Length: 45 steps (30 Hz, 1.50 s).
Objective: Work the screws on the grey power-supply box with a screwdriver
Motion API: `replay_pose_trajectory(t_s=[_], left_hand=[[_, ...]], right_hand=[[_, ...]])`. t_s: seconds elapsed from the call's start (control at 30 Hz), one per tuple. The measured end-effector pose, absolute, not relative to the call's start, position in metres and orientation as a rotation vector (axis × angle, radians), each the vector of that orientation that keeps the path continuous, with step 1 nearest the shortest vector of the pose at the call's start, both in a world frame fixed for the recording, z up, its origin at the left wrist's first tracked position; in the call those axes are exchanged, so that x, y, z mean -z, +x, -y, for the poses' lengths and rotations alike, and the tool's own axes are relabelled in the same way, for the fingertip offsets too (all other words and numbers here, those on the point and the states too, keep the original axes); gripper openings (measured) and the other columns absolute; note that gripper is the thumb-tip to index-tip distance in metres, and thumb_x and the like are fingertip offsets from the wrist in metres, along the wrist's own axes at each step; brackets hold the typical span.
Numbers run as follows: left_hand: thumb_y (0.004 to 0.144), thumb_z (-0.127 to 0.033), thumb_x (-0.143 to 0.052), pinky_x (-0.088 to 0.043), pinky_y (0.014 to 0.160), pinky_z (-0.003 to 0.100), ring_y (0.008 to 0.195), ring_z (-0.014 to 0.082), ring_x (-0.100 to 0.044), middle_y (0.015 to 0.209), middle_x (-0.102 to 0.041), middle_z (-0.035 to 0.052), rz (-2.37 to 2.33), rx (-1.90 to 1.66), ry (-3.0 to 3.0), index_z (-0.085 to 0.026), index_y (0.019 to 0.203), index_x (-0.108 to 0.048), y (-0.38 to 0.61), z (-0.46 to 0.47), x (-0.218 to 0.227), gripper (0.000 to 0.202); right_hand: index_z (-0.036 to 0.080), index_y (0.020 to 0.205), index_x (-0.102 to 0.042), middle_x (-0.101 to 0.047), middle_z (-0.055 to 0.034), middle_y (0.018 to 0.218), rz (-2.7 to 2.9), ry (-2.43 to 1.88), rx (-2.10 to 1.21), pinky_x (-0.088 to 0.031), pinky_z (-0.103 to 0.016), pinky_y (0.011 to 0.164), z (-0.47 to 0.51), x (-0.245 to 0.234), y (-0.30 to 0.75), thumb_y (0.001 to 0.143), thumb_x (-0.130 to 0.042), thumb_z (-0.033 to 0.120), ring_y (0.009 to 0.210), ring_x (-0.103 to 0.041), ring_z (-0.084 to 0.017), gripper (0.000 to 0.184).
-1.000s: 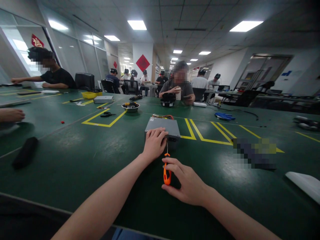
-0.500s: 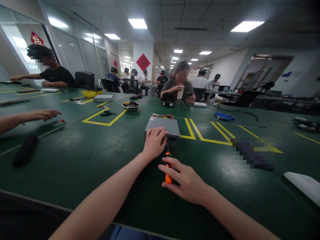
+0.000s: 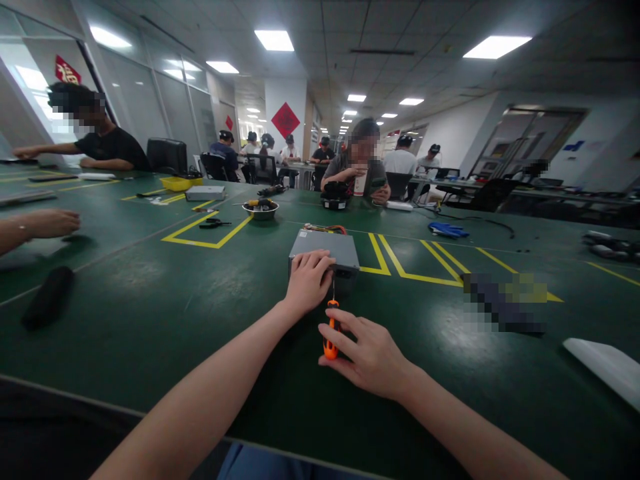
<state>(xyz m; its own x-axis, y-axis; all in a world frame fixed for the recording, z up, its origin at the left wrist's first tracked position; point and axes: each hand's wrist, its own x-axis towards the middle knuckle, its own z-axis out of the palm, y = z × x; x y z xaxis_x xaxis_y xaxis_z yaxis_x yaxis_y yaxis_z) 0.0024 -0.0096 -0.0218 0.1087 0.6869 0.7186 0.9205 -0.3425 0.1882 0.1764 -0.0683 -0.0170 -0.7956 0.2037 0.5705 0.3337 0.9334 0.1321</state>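
A grey metal box [image 3: 334, 247] with coloured wires at its far end lies on the green table [image 3: 150, 313]. My left hand [image 3: 307, 280] rests on the box's near left corner, its fingers curled over the top edge. My right hand [image 3: 367, 353] is wrapped round the orange handle of a screwdriver [image 3: 330, 333]. The thin shaft of the screwdriver points at the near face of the box, just right of my left hand.
Yellow tape lines mark the table. A metal bowl [image 3: 261, 210], pliers [image 3: 214, 223], a yellow tray [image 3: 181, 183] and a blue glove [image 3: 447, 230] lie farther off. A black object [image 3: 47, 297] lies at left near another person's hand [image 3: 47, 223]. A person [image 3: 357, 170] sits opposite.
My right hand has turned a little on the screwdriver handle. The other person's hand at left reached out over the table, then drew back. My left hand stayed on the box.
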Motion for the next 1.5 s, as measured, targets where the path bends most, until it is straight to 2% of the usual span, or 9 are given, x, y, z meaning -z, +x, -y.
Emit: replay_pose_trajectory(t_s=[0.13, 0.23, 0.4, 0.8, 1.03, 1.23, 1.4, 1.5], left_hand=[[0.084, -0.022, -0.047, -0.029, 0.095, 0.037, 0.114, 0.0184, -0.045, 0.119, -0.056, 0.0001, 1.569, 1.081, -2.081, -0.026, 0.103, -0.053, 0.002, 0.009, 0.023, 0.021], [0.084, -0.022, -0.047, -0.029, 0.095, 0.037, 0.114, 0.0181, -0.045, 0.119, -0.056, 0.0, 1.57, 1.082, -2.076, -0.026, 0.103, -0.053, 0.002, 0.009, 0.023, 0.021], [0.084, -0.022, -0.046, -0.029, 0.095, 0.038, 0.114, 0.0189, -0.045, 0.121, -0.055, 0.0006, 1.579, 1.068, -2.076, -0.027, 0.104, -0.054, 0.002, 0.009, 0.023, 0.022], [0.084, -0.021, -0.046, -0.03, 0.095, 0.038, 0.114, 0.019, -0.045, 0.121, -0.055, 0.0008, 1.556, 1.068, -2.084, -0.026, 0.104, -0.054, 0.001, 0.01, 0.023, 0.022], [0.084, -0.022, -0.046, -0.029, 0.095, 0.038, 0.115, 0.0188, -0.044, 0.121, -0.055, 0.0007, 1.555, 1.075, -2.08, -0.026, 0.104, -0.053, 0.001, 0.009, 0.024, 0.022], [0.084, -0.022, -0.046, -0.029, 0.095, 0.037, 0.114, 0.0185, -0.045, 0.12, -0.055, 0.0003, 1.575, 1.066, -2.077, -0.026, 0.104, -0.053, 0.002, 0.008, 0.024, 0.021], [0.085, -0.022, -0.046, -0.029, 0.096, 0.037, 0.115, 0.0185, -0.045, 0.12, -0.055, 0.0002, 1.562, 1.073, -2.082, -0.027, 0.104, -0.054, 0.001, 0.009, 0.024, 0.022], [0.084, -0.021, -0.046, -0.029, 0.095, 0.038, 0.114, 0.0189, -0.045, 0.12, -0.056, 0.0009, 1.553, 1.077, -2.085, -0.027, 0.104, -0.054, 0.002, 0.008, 0.024, 0.022]], right_hand=[[0.016, 0.099, -0.044, -0.058, -0.0181, 0.109, 2.378, -0.394, 0.182, -0.054, -0.031, 0.064, 0.062, 0.022, 0.176, 0.083, -0.052, 0.04, 0.083, -0.064, -0.02, 0.03], [0.015, 0.101, -0.043, -0.06, -0.0176, 0.108, 2.362, -0.33, 0.214, -0.053, -0.032, 0.066, 0.059, 0.019, 0.183, 0.083, -0.054, 0.033, 0.084, -0.064, -0.02, 0.028], [0.014, 0.102, -0.05, -0.063, -0.0136, 0.096, 2.301, -0.29, 0.378, -0.052, -0.03, 0.063, 0.059, 0.009, 0.197, 0.079, -0.053, 0.02, 0.077, -0.062, -0.018, 0.023], [0.013, 0.097, -0.052, -0.062, -0.0143, 0.095, 2.275, -0.317, 0.425, -0.051, -0.031, 0.063, 0.055, 0.008, 0.202, 0.078, -0.054, 0.017, 0.078, -0.061, -0.019, 0.02], [0.014, 0.097, -0.052, -0.061, -0.0138, 0.098, 2.32, -0.36, 0.387, -0.051, -0.033, 0.066, 0.056, 0.007, 0.204, 0.079, -0.052, 0.02, 0.082, -0.06, -0.02, 0.019], [0.013, 0.112, -0.049, -0.055, -0.0174, 0.113, 2.525, -0.39, 0.276, -0.051, -0.035, 0.071, 0.064, 0.003, 0.203, 0.083, -0.047, 0.032, 0.091, -0.059, -0.023, 0.036], [0.017, 0.096, -0.049, -0.06, -0.013, 0.104, 2.419, -0.415, 0.192, -0.05, -0.031, 0.063, 0.064, 0.007, 0.203, 0.081, -0.053, 0.033, 0.072, -0.06, -0.017, 0.023], [0.017, 0.105, -0.048, -0.057, -0.013, 0.109, 2.45, -0.454, 0.101, -0.05, -0.031, 0.07, 0.066, 0.003, 0.205, 0.084, -0.051, 0.035, 0.086, -0.059, -0.019, 0.028]])
